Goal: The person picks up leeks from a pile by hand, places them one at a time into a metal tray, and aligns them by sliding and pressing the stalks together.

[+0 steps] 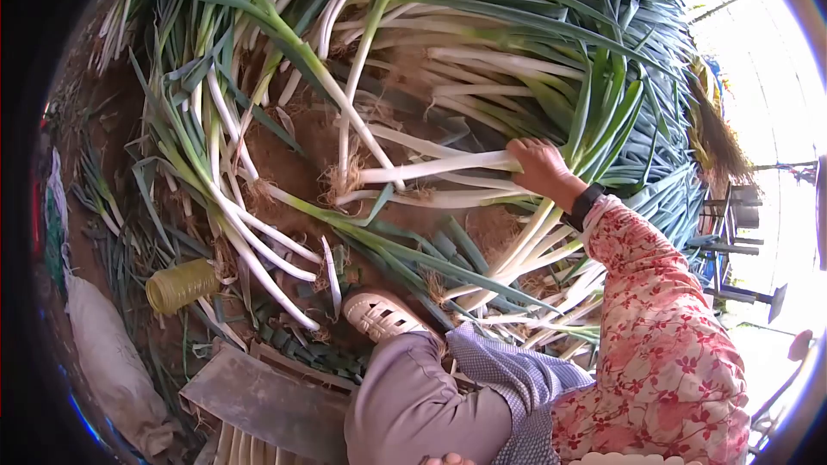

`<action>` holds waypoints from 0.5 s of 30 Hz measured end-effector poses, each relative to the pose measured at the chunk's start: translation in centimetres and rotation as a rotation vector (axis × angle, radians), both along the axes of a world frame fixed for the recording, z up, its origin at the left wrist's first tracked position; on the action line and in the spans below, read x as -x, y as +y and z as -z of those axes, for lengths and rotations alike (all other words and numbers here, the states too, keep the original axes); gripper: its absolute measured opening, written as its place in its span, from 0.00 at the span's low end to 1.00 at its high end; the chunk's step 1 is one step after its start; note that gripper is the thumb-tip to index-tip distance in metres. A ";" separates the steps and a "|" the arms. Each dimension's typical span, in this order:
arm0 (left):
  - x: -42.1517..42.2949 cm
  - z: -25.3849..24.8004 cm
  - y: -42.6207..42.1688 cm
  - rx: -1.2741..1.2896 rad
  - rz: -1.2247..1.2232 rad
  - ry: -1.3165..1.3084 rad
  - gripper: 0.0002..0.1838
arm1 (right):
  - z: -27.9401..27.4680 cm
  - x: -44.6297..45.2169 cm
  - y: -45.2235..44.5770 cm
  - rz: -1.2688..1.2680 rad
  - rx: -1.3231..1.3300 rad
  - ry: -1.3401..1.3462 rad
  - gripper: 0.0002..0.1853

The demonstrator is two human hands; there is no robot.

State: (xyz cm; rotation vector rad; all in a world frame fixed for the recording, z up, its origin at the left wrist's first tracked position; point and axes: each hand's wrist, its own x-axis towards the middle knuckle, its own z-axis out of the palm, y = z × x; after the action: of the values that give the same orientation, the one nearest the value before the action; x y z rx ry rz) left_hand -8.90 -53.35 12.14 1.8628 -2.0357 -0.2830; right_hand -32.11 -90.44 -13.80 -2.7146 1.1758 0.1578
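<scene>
My right hand (541, 170) reaches out to the right of centre, its fingers wrapped round the white stem of a long green onion (439, 167). That onion's roots point left and its green leaves fan out past my wrist. More green onions (525, 250) lie just below the hand, some crossing under it. At the bottom edge only a few fingertips of my left hand (448, 459) show, near my knee; whatever they touch is out of sight.
A big heap of green onions (637, 43) fills the back and right. Loose onions (250, 241) lie on the soil to the left. A yellow roll of netting or twine (183, 286), a grey board (267, 396) and a pale sack (112, 362) are at the lower left. My shoe (383, 314) stands near the middle.
</scene>
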 end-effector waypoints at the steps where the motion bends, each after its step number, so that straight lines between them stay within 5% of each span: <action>1: 0.0 0.1 -0.1 0.013 0.005 -0.003 0.07 | -0.2 0.4 0.3 -0.066 0.020 -0.063 0.22; 6: 0.7 0.5 0.4 0.065 -0.027 0.021 0.09 | 0.7 -0.1 -1.8 0.073 -0.099 -0.074 0.17; 8: 0.5 0.5 0.9 0.064 -0.030 0.021 0.09 | -0.1 -1.6 -3.0 0.030 -0.004 -0.286 0.16; 15: 0.9 0.7 0.9 0.168 -0.086 0.027 0.10 | -15.1 -13.7 -1.4 -0.186 -0.161 -0.702 0.18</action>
State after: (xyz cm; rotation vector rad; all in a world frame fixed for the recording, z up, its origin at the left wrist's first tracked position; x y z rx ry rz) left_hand -9.81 -52.44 11.46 1.8270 -1.8927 -0.1103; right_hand -18.41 -91.86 1.29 -2.3992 0.6702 -0.5994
